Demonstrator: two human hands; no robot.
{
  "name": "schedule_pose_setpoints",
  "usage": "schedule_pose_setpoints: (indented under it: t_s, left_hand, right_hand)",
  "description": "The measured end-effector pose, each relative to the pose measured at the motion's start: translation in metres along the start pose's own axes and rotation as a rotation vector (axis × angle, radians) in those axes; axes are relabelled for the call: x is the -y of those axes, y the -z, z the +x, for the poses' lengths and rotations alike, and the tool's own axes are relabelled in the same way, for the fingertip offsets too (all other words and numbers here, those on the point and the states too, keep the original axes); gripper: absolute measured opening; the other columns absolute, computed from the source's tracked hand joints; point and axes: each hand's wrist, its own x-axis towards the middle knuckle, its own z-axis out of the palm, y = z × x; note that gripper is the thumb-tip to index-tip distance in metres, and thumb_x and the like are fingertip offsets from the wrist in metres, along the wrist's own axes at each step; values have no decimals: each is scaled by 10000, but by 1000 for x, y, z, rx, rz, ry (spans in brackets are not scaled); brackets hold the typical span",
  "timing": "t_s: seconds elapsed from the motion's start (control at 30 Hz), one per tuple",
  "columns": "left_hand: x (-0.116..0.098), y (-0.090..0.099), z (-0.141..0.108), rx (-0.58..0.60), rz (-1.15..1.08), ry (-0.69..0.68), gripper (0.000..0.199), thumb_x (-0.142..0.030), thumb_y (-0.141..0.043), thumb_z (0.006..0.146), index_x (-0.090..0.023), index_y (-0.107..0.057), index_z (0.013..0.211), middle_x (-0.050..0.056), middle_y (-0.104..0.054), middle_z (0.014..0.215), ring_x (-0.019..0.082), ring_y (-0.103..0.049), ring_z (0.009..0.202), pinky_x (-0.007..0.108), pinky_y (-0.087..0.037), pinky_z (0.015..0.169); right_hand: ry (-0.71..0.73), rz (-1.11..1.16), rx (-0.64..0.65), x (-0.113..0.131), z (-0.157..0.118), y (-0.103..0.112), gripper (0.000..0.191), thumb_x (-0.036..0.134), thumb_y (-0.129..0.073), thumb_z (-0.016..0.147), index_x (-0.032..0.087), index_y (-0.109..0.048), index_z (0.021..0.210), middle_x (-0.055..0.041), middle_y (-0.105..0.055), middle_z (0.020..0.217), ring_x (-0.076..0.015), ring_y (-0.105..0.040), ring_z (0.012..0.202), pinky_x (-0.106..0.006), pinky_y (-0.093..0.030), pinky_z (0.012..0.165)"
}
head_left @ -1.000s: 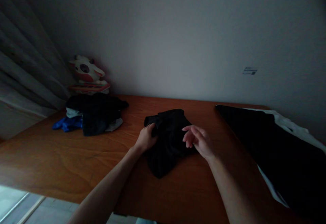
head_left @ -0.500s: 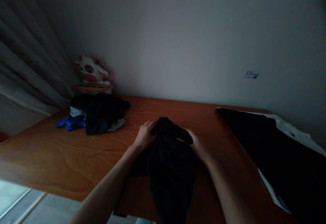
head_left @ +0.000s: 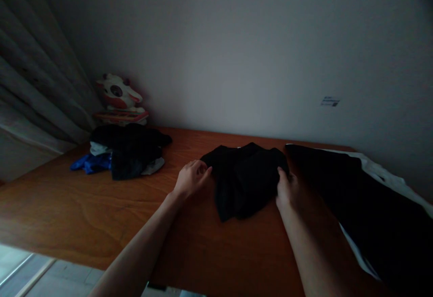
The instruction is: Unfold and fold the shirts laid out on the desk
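Note:
A black garment [head_left: 245, 180] is spread between my hands over the middle of the wooden table [head_left: 135, 216], its lower part crumpled. My left hand [head_left: 192, 177] pinches its upper left corner between thumb and fingers. At its right edge, my right hand [head_left: 287, 188] grips the cloth, with the thumb on top. The fingers beneath the fabric on the right are partly hidden.
A pile of dark clothes [head_left: 130, 148] with a blue piece [head_left: 91, 163] lies at the left. Behind it stands a cow-shaped toy [head_left: 118, 93]. Flat black clothing [head_left: 365, 198] over white cloth [head_left: 382, 171] covers the right side. A wall rises behind the table.
The black garment has moved away from me and spread out wider; it no longer hangs down near the front edge. My right hand has moved to the right, farther from my left.

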Motion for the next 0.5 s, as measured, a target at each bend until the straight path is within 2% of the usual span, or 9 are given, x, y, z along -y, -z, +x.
schedule_pose_setpoints:
  t_s: [0.07, 0.13, 0.17, 0.23, 0.3, 0.37, 0.43, 0.5]
  left_hand:
    - [-4, 0, -2, 41, -42, -42, 214, -432, -603, 922, -251, -701, 981, 67, -711, 888, 255, -654, 880, 389, -491, 889]
    - [-8, 1, -5, 89, -95, -85, 342, -424, -610, 922, -249, -672, 1210, 103, -726, 1129, 287, -644, 1096, 433, -463, 1016]
    - [-11, 2, -6, 117, -124, -100, 425, -425, -630, 911, -249, -638, 1297, 115, -702, 1239, 298, -618, 1185, 447, -443, 1064]
    - [-14, 4, -9, 195, -166, -117, 554, -437, -681, 870, -255, -594, 1386, 125, -658, 1354, 314, -581, 1276, 461, -421, 1110]
    - [-17, 4, -10, 289, -171, -120, 605, -448, -714, 833, -260, -600, 1397, 121, -693, 1306, 324, -616, 1238, 457, -442, 1091]
    - [-18, 3, -9, 358, -159, -117, 598, -459, -725, 816, -262, -629, 1373, 102, -757, 1155, 319, -683, 1118, 427, -485, 1019]
    - [-19, 3, -8, 349, -154, -87, 502, -477, -685, 853, -265, -678, 1308, 69, -785, 952, 290, -731, 942, 367, -527, 882]
    - [-19, 2, -6, 281, -110, -11, 382, -504, -578, 930, -265, -737, 1181, 46, -758, 787, 258, -734, 782, 321, -522, 747]
  right_hand:
    - [143, -57, 53, 7, -4, 2, 545, 711, -683, 701, 191, -687, 863, -154, -747, 1020, -327, -672, 1009, -420, -536, 842]
    - [270, -123, 124, 15, -14, 1, 534, 736, -666, 715, 207, -679, 787, -147, -745, 1014, -324, -658, 1027, -411, -512, 871]
    - [284, -154, 174, 19, -20, 0, 537, 749, -648, 728, 214, -669, 769, -138, -745, 975, -321, -662, 1001, -404, -509, 853]
    - [220, -188, 290, 23, -32, -3, 523, 748, -637, 740, 226, -649, 761, -103, -736, 851, -312, -673, 902, -388, -508, 782]
    - [171, -182, 355, 24, -39, -7, 474, 692, -670, 724, 229, -644, 824, -83, -727, 822, -306, -672, 862, -382, -508, 756]
    - [179, -122, 354, 24, -40, -10, 469, 579, -693, 695, 219, -647, 992, -96, -739, 950, -302, -673, 923, -388, -517, 797]
    - [193, -64, 343, 25, -36, -9, 548, 467, -659, 667, 212, -630, 1152, -110, -732, 1105, -294, -668, 1002, -389, -519, 847]
    - [201, -66, 371, 28, -30, -6, 538, 411, -594, 661, 213, -667, 1155, -98, -739, 1143, -290, -667, 1032, -382, -516, 869]
